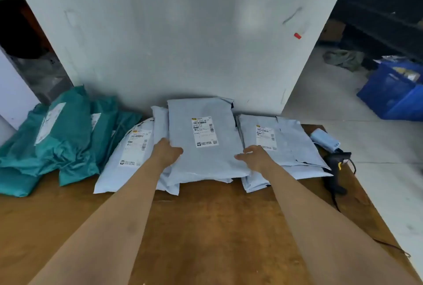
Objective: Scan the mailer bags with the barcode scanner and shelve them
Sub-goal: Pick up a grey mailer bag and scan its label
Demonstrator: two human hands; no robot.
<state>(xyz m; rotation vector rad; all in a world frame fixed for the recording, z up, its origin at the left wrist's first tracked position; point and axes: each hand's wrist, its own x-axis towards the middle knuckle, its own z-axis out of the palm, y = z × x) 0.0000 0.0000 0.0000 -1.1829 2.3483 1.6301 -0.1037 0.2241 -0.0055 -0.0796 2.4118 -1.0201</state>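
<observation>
left hand (168,151) pinches pale grey labelled mailer bag (207,158) | right hand (251,158) spread at its edge

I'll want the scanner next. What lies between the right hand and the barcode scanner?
Head view: a stack of pale grey mailer bags fills the stretch between the right hand and the barcode scanner.
</observation>
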